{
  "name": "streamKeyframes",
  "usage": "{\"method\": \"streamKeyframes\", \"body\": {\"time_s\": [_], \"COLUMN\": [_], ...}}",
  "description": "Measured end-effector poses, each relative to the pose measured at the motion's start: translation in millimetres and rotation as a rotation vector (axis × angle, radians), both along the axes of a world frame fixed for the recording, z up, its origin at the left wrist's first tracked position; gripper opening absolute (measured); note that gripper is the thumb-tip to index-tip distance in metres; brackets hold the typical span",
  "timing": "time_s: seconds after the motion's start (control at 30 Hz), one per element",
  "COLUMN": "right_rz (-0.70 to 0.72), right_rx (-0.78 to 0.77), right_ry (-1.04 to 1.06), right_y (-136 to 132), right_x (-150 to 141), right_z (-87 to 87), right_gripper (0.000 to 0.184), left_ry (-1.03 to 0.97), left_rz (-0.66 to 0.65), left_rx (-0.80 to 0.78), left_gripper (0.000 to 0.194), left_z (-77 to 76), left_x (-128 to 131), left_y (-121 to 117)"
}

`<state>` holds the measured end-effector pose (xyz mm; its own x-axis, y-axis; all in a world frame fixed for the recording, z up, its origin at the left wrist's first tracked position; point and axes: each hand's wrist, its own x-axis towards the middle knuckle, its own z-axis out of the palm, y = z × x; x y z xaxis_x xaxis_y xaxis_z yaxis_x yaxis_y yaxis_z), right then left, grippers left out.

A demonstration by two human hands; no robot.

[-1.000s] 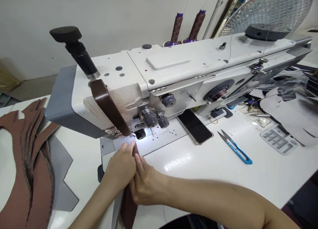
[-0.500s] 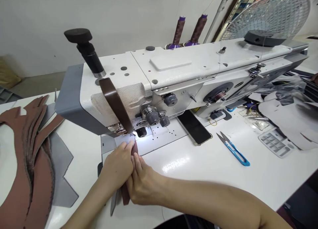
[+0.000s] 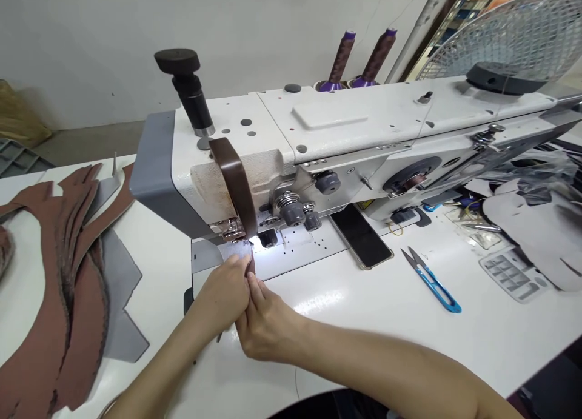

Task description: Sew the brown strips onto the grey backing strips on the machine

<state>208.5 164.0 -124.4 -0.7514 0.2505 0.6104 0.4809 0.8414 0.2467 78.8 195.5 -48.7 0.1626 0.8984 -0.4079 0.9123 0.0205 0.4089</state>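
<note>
My left hand [image 3: 226, 290] presses down on a light grey-white piece [image 3: 233, 250] and a narrow brown strip [image 3: 251, 266], just in front of the needle area of a white sewing machine [image 3: 254, 128]. Close against it, my right hand [image 3: 269, 323] pinches the brown strip between thumb and fingers. The two hands touch and hide most of the strip. A lamp lights the metal plate [image 3: 291, 255] under the machine head. One dark narrow end shows below my left wrist.
Left lie brown cut pieces [image 3: 86, 298] on grey sheets [image 3: 125, 313]. To the right are a phone [image 3: 361, 234], blue thread snips [image 3: 431, 279] and a card with cut-outs [image 3: 511, 273]. Brown thread cones [image 3: 379, 54] and a white fan [image 3: 509, 37] stand behind the machine.
The strip's tail below my hands has mostly gone from sight as the work moved toward the machine. My view has shifted, so the machine sits further right. Both hands keep their hold.
</note>
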Motion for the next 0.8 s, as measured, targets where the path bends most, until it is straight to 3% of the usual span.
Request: {"method": "streamKeyframes", "body": {"time_s": [0.27,0.7,0.8], "right_rz": [0.016,0.001,-0.030], "right_rx": [-0.011,0.015,-0.002], "right_ry": [-0.033,0.026,0.054], "right_y": [6,22,19], "right_x": [1,3,4], "right_z": [-4.7,7.3,8.9], "right_gripper": [0.030,0.025,0.029], "left_ry": [0.019,0.056,0.033], "left_rz": [0.004,-0.123,-0.096], "left_rx": [0.000,0.084,0.128], "left_gripper": [0.028,0.030,0.029], "left_z": [0.3,-7.8,-10.4], "left_x": [2,-3,-2], "left_y": [1,8,5]}}
